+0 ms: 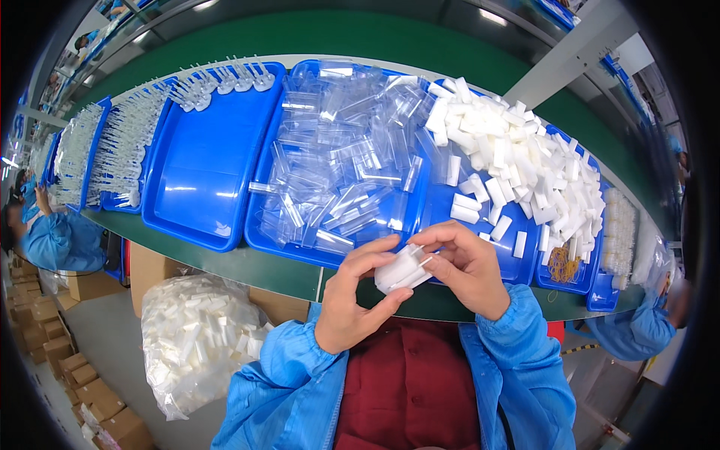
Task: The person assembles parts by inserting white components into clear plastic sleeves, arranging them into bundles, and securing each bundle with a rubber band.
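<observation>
Between my curled left hand (346, 306) and pinching right hand (474, 274), the gripped white piece (401, 271) seems light, best held by its sides.

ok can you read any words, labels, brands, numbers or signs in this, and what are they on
None can be read.
White pieces held between the left hand and right hand: no lettering to be made out.
Blue trays: no lettering to be made out.
Cardboard boxes at lower left: any print is too small and blurred to read.
</observation>
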`<state>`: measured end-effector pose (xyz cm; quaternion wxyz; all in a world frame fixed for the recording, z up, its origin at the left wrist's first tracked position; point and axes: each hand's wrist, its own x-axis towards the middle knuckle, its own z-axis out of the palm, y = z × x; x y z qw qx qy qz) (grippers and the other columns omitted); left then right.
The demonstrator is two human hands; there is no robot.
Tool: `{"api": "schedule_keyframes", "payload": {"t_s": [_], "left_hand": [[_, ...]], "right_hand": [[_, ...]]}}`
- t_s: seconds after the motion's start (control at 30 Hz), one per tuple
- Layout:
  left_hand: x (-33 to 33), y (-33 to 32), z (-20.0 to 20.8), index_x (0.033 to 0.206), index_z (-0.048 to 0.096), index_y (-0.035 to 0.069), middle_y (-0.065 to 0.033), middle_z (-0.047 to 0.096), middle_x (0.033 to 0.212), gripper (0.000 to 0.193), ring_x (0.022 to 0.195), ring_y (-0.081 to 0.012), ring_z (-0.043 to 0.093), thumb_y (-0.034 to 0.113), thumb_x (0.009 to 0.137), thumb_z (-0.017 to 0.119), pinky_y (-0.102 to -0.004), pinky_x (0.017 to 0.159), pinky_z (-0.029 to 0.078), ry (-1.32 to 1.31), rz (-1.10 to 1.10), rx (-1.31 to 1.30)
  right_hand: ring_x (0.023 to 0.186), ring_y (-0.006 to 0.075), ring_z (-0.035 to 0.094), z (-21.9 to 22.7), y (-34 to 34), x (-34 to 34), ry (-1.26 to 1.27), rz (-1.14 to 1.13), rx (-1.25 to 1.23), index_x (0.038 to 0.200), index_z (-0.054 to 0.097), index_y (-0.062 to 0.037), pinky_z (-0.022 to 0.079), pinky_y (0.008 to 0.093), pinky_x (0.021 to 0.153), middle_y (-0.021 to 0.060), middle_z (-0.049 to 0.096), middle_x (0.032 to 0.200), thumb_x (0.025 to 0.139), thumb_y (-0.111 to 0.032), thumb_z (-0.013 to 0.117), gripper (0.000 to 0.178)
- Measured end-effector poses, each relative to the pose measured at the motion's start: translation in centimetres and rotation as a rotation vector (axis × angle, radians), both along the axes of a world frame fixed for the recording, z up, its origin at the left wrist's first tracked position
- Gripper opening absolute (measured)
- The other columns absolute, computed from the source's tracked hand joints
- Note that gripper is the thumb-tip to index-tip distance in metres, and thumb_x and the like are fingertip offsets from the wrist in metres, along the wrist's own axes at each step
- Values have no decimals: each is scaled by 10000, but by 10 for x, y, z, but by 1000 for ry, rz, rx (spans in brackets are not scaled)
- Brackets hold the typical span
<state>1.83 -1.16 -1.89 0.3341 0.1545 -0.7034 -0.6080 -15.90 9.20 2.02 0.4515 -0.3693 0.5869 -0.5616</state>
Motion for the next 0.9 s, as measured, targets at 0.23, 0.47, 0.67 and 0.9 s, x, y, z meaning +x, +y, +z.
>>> {"api": "schedule_keyframes", "payload": {"t_s": [0.23,0.47,0.67,0.9], "left_hand": [[19,-24,9,1230,443,-8,-189,546,1266,474,1174,-277,590,-28,848,723,-355,943,535,187,84,640],[27,-33,8,1263,460,9,-128,566,1230,516,1171,-217,582,-71,829,726,-331,975,505,227,81,738],[23,-31,-1,1282,450,18,-109,558,1249,490,1175,-191,575,13,873,719,-321,961,501,130,60,594],[3,-21,17,1310,441,11,-118,566,1274,469,1179,-180,584,34,909,682,-307,988,480,77,-62,617]], "right_hand": [[892,262,612,11,-73,-22,957,-39,-124,1093,650,-17,485,356,745,108,654,1009,846,-92,708,265],[894,304,556,-9,-102,-15,1527,165,-101,1075,652,-39,419,402,795,109,610,924,723,-67,738,363],[896,234,597,9,-79,-10,1088,67,-65,1135,633,-6,456,355,830,99,616,967,783,0,657,353],[930,163,610,33,-43,-5,73,-333,-96,1345,482,-20,475,312,924,84,611,1040,907,-80,533,445]]}}
